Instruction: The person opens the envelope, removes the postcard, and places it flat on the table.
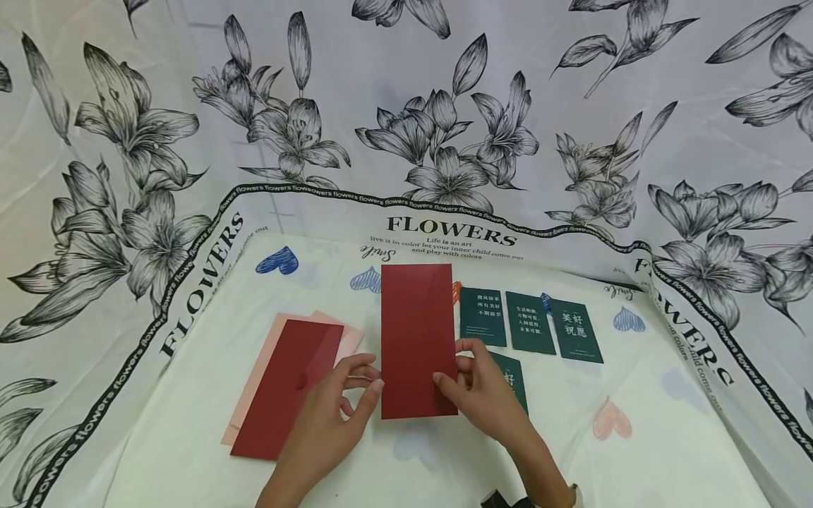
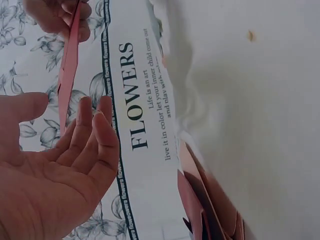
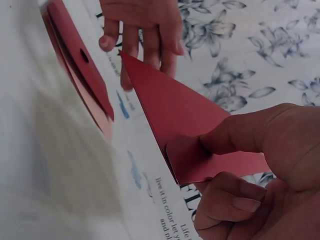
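Note:
A tall red paper envelope (image 1: pixel 416 339) stands upright over the table in the head view. My right hand (image 1: pixel 485 395) pinches its lower right edge, thumb on the near face and fingers behind, as the right wrist view also shows with the red envelope (image 3: pixel 185 120) and a rounded flap at one end. Beside the lower left edge is my left hand (image 1: pixel 333 416), its fingers loosely bent and apart. In the left wrist view the left hand (image 2: pixel 65 160) shows its palm, with the envelope's edge (image 2: pixel 67 70) between thumb and fingers, not gripped.
Another red envelope (image 1: pixel 288 388) lies at the left over pink envelopes (image 1: pixel 254 388). Green cards with white writing (image 1: pixel 530 321) lie in a row at the right, and one more green card (image 1: pixel 511 374) is partly behind the right hand. A flower-printed cloth (image 1: pixel 444 141) hangs behind.

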A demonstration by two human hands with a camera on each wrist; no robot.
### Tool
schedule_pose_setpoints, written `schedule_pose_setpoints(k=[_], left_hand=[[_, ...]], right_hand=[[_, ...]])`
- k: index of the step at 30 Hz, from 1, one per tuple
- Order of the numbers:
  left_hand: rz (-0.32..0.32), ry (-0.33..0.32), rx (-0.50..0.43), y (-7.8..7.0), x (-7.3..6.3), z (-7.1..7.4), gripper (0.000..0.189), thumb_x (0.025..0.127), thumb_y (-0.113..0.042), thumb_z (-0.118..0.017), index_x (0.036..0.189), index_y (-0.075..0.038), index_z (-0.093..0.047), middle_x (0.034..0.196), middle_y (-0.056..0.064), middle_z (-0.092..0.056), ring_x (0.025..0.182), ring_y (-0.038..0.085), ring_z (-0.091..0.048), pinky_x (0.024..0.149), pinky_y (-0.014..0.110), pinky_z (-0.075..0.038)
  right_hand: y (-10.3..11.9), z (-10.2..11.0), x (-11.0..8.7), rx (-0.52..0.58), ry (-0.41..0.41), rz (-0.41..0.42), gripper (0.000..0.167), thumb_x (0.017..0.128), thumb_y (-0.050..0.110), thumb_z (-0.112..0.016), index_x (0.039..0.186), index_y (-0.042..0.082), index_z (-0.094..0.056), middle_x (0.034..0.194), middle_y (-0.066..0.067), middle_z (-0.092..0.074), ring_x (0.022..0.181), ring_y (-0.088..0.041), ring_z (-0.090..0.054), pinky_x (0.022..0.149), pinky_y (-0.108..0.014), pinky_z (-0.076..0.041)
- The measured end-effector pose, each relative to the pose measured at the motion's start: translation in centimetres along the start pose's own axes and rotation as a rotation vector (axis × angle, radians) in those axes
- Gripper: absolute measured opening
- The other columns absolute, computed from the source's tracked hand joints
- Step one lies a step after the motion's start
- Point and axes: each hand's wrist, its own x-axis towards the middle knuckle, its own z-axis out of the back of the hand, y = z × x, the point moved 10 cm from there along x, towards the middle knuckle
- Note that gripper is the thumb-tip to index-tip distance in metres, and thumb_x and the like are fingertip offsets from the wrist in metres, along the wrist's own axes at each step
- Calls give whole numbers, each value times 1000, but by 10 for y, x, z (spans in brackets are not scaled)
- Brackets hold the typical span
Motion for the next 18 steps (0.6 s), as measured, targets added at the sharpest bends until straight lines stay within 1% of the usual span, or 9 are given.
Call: schedule_pose_setpoints(k=[1,4,7,9,13,15,17,18], left_hand=[[2,6,-4,-1,0,-2,43,103,-44,-70,142,-31,-57,119,-19,-67,109,-1,-67,79,29,-53],[16,21,-27,-1,0,-9,44,102,-45,-70,142,-31,-58,119,-16,-68,107,0,-68,80,26,-53],[17,46,-63,-3,-1,-16,43,104,-44,-68,143,-29,-57,121,-12,-68,103,2,-70,83,26,-55],[5,57,-85,-6,-2,-18,40,106,-42,-65,143,-27,-57,121,-9,-69,101,2,-72,86,28,-56],[-26,78,-132,-11,-1,-22,32,109,-37,-61,139,-28,-57,120,-8,-71,98,4,-74,92,32,-57],[-36,97,-165,-13,-1,-24,29,109,-36,-61,138,-28,-57,120,-9,-72,98,5,-75,90,31,-58],[-41,125,-201,-15,0,-27,29,109,-34,-61,137,-28,-56,121,-8,-74,99,8,-76,87,29,-59],[-44,137,-214,-16,0,-28,29,109,-34,-61,137,-28,-56,122,-8,-74,99,9,-77,86,29,-60]], right_hand=[[0,0,-3,14,0,-3,52,99,10,-75,138,9,-41,122,-13,-75,87,-26,-75,84,-39,-63],[0,-2,-11,37,10,1,51,99,10,-75,137,9,-41,123,-13,-75,83,-27,-74,83,-35,-62],[-1,-6,-19,52,29,1,50,100,10,-74,136,9,-40,123,-12,-75,80,-25,-73,82,-33,-62],[0,-9,-24,59,38,5,50,100,10,-73,137,9,-39,124,-12,-75,80,-25,-74,82,-32,-62],[0,-12,-30,44,34,19,51,100,10,-73,136,8,-38,120,-10,-76,72,-19,-70,77,-30,-61],[0,-12,-32,35,27,17,51,100,10,-74,136,8,-39,119,-8,-76,67,-17,-66,73,-29,-60],[0,-13,-33,33,24,16,52,100,9,-74,137,8,-39,118,-7,-76,67,-15,-65,72,-29,-60],[0,-12,-34,24,15,15,53,99,9,-74,138,9,-39,118,-6,-77,65,-14,-62,70,-28,-60]])
